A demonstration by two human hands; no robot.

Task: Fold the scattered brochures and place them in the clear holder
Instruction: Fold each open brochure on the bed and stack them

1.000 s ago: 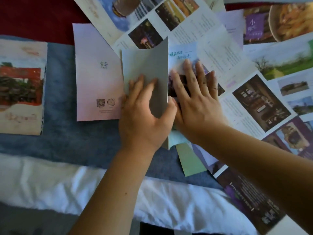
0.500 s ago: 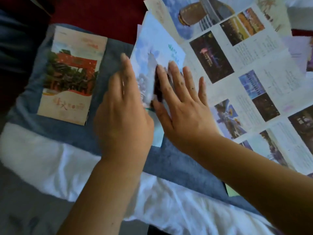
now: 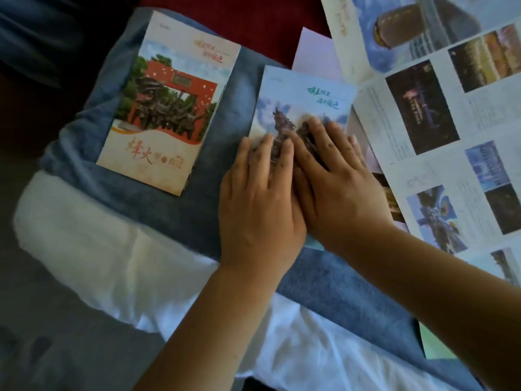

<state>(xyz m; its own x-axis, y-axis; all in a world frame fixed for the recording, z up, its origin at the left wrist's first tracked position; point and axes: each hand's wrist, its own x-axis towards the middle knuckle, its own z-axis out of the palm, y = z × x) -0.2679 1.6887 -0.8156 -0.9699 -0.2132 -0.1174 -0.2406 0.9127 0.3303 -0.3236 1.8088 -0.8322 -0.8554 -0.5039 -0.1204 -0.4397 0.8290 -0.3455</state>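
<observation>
1. The left hand lies flat, palm down with fingers spread, on the lower half of a folded blue brochure; it grasps nothing, only presses.
2. The right hand lies beside it, also flat and open, its thumb side touching the left hand, its fingers over the brochure's right half.
3. The folded blue brochure rests on a blue cloth, tilted a little clockwise. Its cover shows a pale sky, a dark statue partly under the fingers, and green handwritten-style Chinese script near the top right; the characters are too blurred to read with any certainty.
4. To its left, apart from it, a folded red brochure lies on the same cloth. Its cover shows a red gate, green trees and dark figures, orange script at the top right, and a red title at the bottom that seems to begin with 烽火.
5. To the right, touching the blue brochure's edge, unfolded brochures spread out, with photo panels of buildings and columns of text too small to read.
6. A pale lilac sheet peeks out above the blue brochure.
7. A white sheet lies below the blue cloth, under the forearms.
</observation>
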